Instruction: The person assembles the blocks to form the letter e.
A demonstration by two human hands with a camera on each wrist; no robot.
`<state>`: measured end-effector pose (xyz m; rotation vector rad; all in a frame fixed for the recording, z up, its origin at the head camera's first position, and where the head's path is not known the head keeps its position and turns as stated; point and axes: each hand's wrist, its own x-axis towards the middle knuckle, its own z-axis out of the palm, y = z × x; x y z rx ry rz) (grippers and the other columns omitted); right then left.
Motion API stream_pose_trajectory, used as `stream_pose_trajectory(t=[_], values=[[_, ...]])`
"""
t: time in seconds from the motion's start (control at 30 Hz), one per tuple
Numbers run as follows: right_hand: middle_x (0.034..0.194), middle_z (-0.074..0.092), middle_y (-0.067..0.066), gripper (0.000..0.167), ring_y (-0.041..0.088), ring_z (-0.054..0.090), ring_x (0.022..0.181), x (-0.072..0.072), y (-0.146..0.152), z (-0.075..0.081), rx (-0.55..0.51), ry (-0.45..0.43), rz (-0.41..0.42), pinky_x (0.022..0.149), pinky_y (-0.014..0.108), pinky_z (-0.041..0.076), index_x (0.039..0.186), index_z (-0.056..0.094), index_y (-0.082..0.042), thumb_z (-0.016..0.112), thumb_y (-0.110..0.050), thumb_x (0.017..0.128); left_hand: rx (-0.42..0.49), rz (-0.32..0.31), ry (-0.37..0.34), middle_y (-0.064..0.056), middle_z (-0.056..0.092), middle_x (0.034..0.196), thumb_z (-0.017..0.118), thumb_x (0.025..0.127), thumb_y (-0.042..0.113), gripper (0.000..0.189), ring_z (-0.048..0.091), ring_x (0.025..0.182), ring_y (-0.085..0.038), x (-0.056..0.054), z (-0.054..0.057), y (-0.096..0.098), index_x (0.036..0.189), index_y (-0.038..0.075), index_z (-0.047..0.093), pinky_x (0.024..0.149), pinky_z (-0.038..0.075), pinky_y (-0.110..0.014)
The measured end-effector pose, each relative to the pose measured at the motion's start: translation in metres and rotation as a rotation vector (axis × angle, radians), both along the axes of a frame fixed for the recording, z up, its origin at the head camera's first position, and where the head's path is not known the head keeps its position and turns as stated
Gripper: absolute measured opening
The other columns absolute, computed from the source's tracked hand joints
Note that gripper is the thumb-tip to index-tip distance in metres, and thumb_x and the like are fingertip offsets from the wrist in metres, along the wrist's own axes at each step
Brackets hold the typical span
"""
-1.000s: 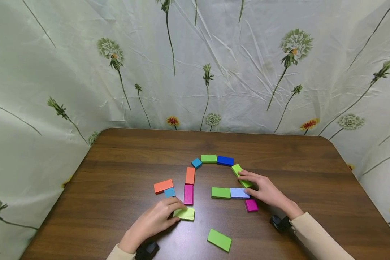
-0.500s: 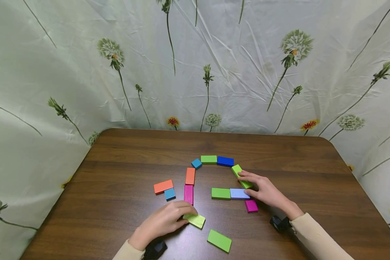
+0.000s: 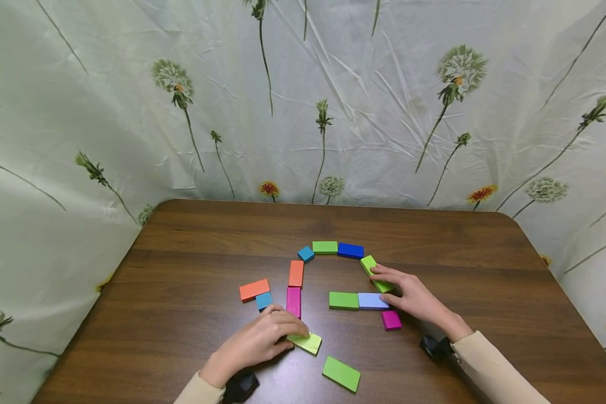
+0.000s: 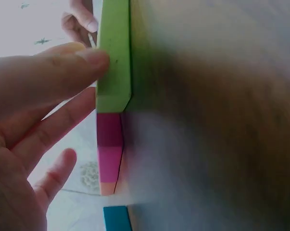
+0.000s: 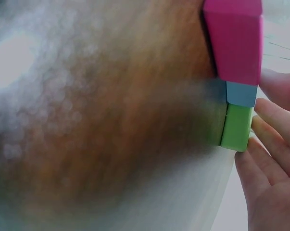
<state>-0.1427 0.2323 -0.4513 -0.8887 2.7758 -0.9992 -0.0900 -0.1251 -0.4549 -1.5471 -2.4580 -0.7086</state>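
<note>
My left hand (image 3: 260, 339) pinches a yellow-green block (image 3: 309, 344) between thumb and fingers, on the table just below the near end of an upright magenta block (image 3: 293, 302). The left wrist view shows my thumb pressing the long side of that yellow-green block (image 4: 115, 67). With fingers extended, my right hand (image 3: 414, 294) rests on a slanted green block (image 3: 382, 285), its thumb at the end of a light blue block (image 3: 371, 301). Left of the light blue one lies another green block (image 3: 343, 301). A short magenta block (image 3: 391, 320) sits below the right hand.
An orange block (image 3: 295, 274), small blue block (image 3: 306, 254), green block (image 3: 325, 247) and dark blue block (image 3: 350, 251) form an arc. Another orange block (image 3: 254, 290) and blue block (image 3: 264, 301) lie left. A loose green block (image 3: 341, 374) lies on the wooden table (image 3: 434, 241) in front.
My left hand has slid the yellow-green block to the right and slightly nearer, and the block has turned to a slant. My right hand has stayed in place.
</note>
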Motion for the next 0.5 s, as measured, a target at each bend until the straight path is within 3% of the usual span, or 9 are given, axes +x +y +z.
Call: stream_pose_trajectory(t=[0.17,0.5], values=[[0.137,0.052,0.014,0.040,0.035,0.046,0.125,0.0005,0.0003,0.0003,-0.002,0.003,0.001,0.095,0.053,0.042,0.124,0.063,0.000,0.070,-0.008,0.086,0.004,-0.006,0.028,0.011,0.067,0.104,0.077,0.078,0.004,0.028,0.060,0.100,-0.005,-0.0020,-0.0018,0.0024,0.103,0.015,0.071,0.089,0.041,-0.032],[0.137,0.051,0.014,0.040,0.035,0.046,0.125,0.0004,0.0004,0.0000,-0.004,0.003,0.000,0.095,0.053,0.042,0.124,0.063,0.000,0.070,-0.008,0.086,0.035,-0.021,0.004,0.009,0.067,0.104,0.068,0.083,-0.004,0.025,0.059,0.103,-0.006,-0.0024,-0.0014,-0.0002,0.102,0.013,0.070,0.093,0.043,-0.028]])
